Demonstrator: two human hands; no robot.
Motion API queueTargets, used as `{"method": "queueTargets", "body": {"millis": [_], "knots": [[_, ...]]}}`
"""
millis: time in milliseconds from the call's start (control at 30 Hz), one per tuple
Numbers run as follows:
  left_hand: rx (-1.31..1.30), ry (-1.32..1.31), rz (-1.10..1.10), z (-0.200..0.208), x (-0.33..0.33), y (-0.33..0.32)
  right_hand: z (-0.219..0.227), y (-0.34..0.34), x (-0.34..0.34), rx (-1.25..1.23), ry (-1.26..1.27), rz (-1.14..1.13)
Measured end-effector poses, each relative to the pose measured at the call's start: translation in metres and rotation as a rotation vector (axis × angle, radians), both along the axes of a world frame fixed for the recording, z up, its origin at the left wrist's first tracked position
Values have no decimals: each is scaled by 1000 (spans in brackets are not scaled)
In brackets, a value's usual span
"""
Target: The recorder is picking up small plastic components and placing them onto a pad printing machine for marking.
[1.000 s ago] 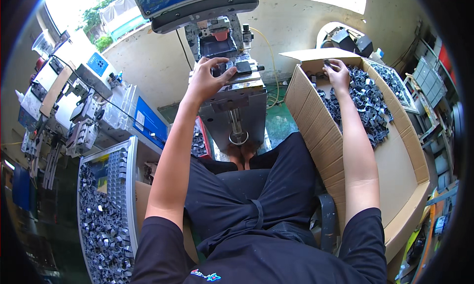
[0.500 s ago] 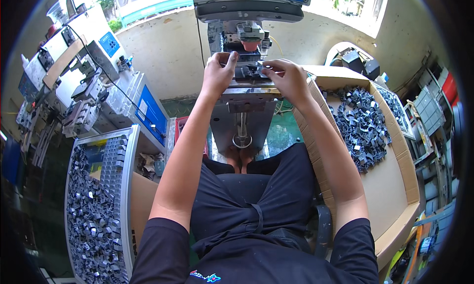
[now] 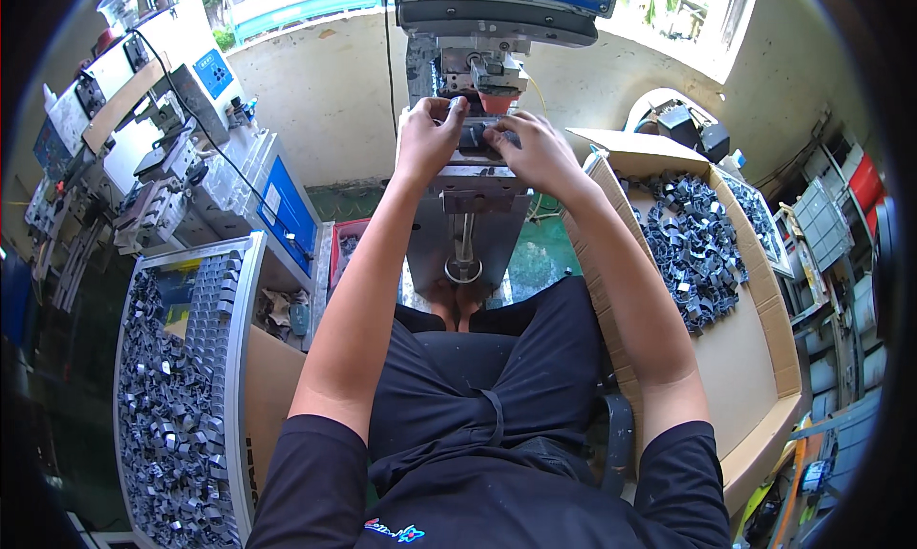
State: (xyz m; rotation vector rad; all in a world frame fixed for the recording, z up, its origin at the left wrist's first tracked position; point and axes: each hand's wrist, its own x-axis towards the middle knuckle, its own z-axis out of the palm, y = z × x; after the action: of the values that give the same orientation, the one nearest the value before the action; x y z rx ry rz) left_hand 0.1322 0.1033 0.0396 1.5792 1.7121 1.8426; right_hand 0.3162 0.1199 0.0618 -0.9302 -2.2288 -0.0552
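Note:
Both of my hands are raised at the bench machine in front of me, under its pinkish-red pad [image 3: 498, 102]. My left hand [image 3: 430, 140] is at the left of the dark fixture [image 3: 473, 138], fingers curled in to the thumb. A small pale bit shows at its fingertips, too small to name. My right hand [image 3: 540, 151] reaches in from the right, with thumb and fingers closed at the fixture's top. Whatever is between them is hidden. The pad hangs just above and behind my fingertips.
At the left stands a framed tray [image 3: 250, 334] heaped with small dark curved parts [image 3: 177, 425], some in rows. On the right a cardboard box [image 3: 764, 434] holds more such parts [image 3: 693, 253]. A second machine [image 3: 272, 181] stands at the far left; shelving [image 3: 821, 210] is at the far right.
My right hand has moved left and slightly down onto the fixture, and its fingers have closed in. My left hand stays nearly in place. The whole view has shifted slightly.

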Motion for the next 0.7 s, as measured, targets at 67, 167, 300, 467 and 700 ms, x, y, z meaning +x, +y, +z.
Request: {"method": "queueTargets", "body": {"millis": [67, 167, 300, 467, 700], "knots": [[-5, -14, -9, 2, 3, 2, -2, 8, 13, -191, 103, 161], [-7, 7, 45, 0, 0, 1, 5, 12, 35, -525, 214, 365], [91, 40, 181, 0, -7, -7, 5, 27, 69, -599, 107, 283], [257, -71, 157, -11, -22, -67, -22, 71, 132, -336, 33, 61], [57, 53, 470, -103, -115, -203, -133, 136, 305, -164, 4, -496]]}}
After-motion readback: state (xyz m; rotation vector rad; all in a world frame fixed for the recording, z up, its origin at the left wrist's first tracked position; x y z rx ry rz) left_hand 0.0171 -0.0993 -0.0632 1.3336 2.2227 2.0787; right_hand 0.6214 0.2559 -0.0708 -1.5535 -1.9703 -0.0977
